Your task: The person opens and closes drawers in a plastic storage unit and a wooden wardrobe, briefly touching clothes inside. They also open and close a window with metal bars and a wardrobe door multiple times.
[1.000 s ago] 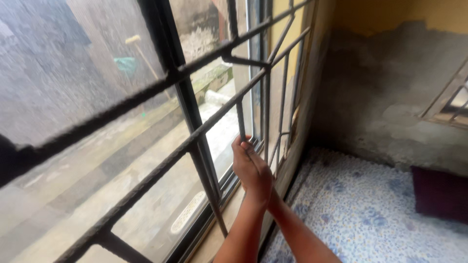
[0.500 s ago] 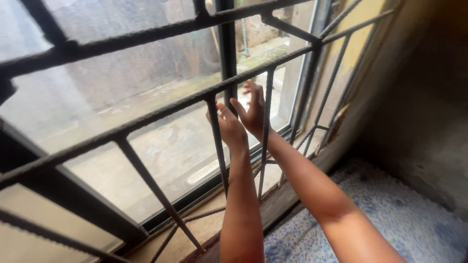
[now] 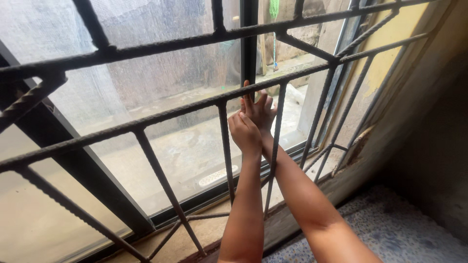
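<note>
Both hands (image 3: 251, 124) between window grille (image 3: 161, 114) bars.

The window grille (image 3: 161, 114) is a lattice of dark, ribbed steel bars, rusty in places, with two long rails slanting across it and thinner uprights and diagonals welded between them. It stands just inside the sliding window frame (image 3: 249, 46), a dark metal upright behind the bars carrying dusty glass. Both arms pass between the grille's uprights, below its lower rail. The left hand (image 3: 245, 132) is curled, its back toward the camera, just beside the frame's upright. The right hand (image 3: 259, 109) lies just behind it, fingers spread and pointing up, fingertips at the lower rail, against the frame.
</note>
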